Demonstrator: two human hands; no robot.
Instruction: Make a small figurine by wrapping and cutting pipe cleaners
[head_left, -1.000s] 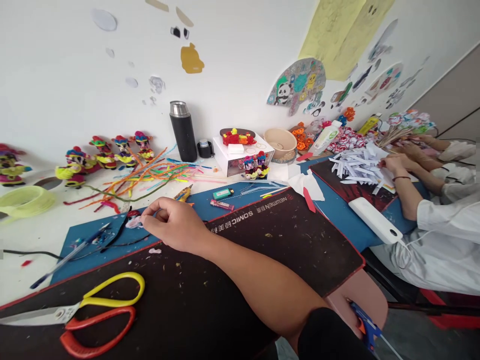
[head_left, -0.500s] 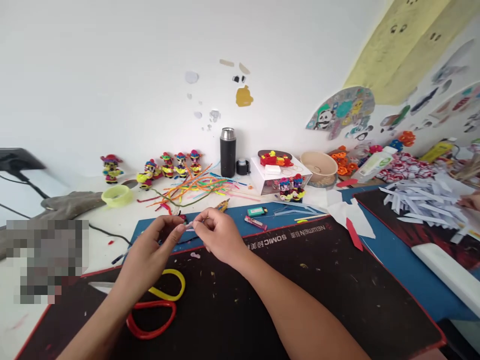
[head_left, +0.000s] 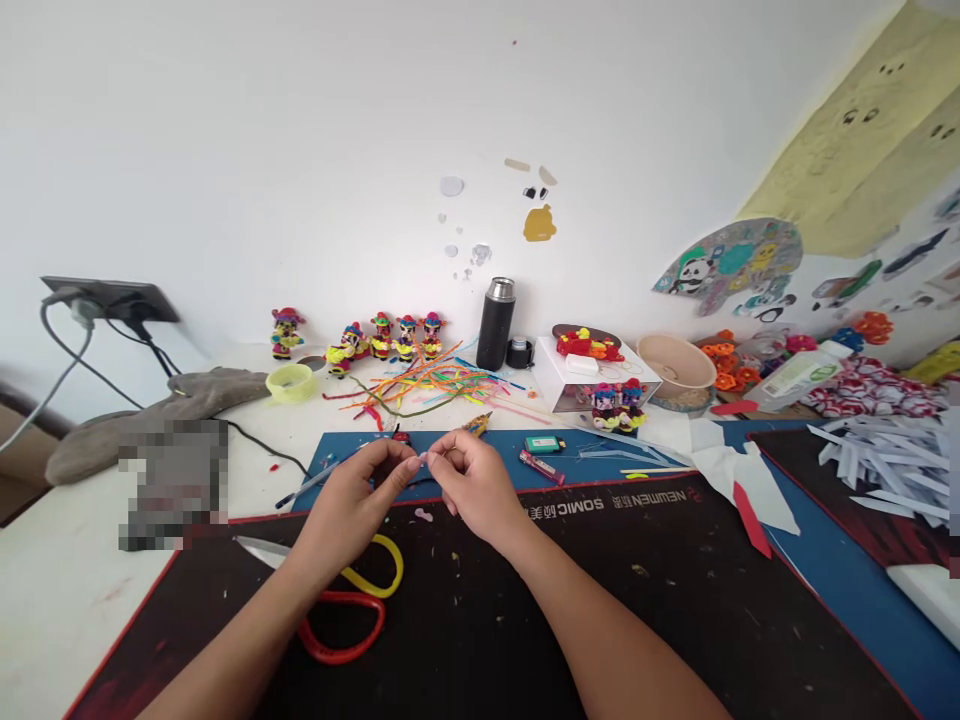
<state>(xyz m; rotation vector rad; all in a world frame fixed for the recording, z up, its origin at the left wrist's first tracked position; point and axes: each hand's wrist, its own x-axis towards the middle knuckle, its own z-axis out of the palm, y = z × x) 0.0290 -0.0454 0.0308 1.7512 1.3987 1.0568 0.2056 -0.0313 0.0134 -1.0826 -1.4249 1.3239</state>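
Observation:
My left hand (head_left: 358,505) and my right hand (head_left: 478,490) meet above the back edge of the black mat (head_left: 600,610). Thumb and finger of each are pinched on one small pale pink piece (head_left: 422,459), mostly covered by the fingertips. Its kind is too small to make out. Another pinkish scrap (head_left: 424,514) lies on the mat just below them. Scissors (head_left: 384,570) with one yellow and one red handle lie under my left forearm, which hides their middle. Behind my right hand is a yellow pointed tool (head_left: 478,424), partly covered.
Colourful strips (head_left: 442,385) lie behind my hands, near small figurines (head_left: 381,338) and a black thermos (head_left: 496,325). A lighter (head_left: 541,467) and a green-white box (head_left: 544,444) rest on the blue mat (head_left: 600,458). White paper strips (head_left: 892,465) are heaped at right.
The camera has turned, so the whole scene sits further right and more of the left side shows. Both hands remain pinched together, with less of the pale piece showing. The hand at the right edge has left view.

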